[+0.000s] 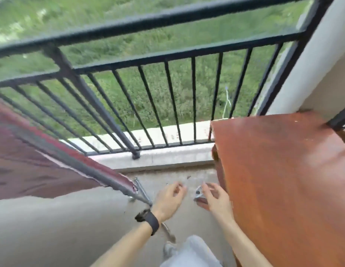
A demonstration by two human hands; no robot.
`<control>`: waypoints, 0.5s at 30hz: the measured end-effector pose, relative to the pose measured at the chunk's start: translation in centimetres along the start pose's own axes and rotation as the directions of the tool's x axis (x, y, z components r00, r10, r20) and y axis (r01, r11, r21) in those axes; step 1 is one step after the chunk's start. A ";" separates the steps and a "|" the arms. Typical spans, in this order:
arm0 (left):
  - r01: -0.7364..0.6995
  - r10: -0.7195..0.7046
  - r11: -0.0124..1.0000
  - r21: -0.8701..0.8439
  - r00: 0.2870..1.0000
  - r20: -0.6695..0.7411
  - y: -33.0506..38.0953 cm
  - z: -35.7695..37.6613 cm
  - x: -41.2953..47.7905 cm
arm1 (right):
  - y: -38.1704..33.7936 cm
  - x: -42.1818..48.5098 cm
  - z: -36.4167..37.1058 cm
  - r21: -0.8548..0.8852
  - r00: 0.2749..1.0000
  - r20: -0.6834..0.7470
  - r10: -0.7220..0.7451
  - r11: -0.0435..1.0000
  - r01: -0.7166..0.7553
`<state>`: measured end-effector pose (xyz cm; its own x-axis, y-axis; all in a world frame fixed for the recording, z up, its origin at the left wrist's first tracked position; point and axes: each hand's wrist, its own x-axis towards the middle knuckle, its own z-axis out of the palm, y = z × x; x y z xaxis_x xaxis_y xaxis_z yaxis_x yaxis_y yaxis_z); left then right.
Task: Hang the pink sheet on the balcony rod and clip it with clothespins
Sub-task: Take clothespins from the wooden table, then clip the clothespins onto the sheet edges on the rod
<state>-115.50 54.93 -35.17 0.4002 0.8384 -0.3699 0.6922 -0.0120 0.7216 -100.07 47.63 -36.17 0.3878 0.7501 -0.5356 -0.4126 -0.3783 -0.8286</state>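
the black balcony railing fills the top of the view, grass beyond it, and the reddish-brown table crowds the right side, its near-left corner just beside the hands. the pink sheet is up already, draped over the grey rod at the left; it looks dark rose in this blur. the rod's long axis runs on a slant from the upper left edge of the view down towards the middle, ending close to the left wrist, and the sheet's long edge follows it, with the cloth hanging to both sides. no clothespin can be seen on the sheet, so hanging looks done and clipping looks mostly or wholly left. the left hand, watch on the wrist, hovers above the concrete floor with fingers loosely curled and nothing in it. the right hand sits by the table's left edge, fingers pinched on a small pale clip, probably a clothespin, too blurred to be sure.
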 end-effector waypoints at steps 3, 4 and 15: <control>0.008 0.005 0.993 0.116 0.993 -0.116 -2.2 -7.3 -1.8 | -2.3 0.4 8.9 -0.027 0.971 0.234 -0.045 0.998 0.053; 0.010 0.016 0.989 0.144 0.983 -0.182 -3.0 -9.3 -2.5 | -2.6 0.4 11.3 -0.052 0.950 0.306 -0.057 0.996 0.076; 0.236 -0.122 0.962 0.140 0.825 -0.551 -8.2 -23.1 -11.3 | -8.2 -0.3 25.2 -0.312 0.378 0.924 -0.060 0.456 0.834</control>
<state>-139.52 58.15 -23.43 -0.0851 0.9939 -0.0708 0.8442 0.1097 0.5247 -117.64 64.16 -25.12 -0.5899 0.8075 -0.0022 0.3922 0.2841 -0.8749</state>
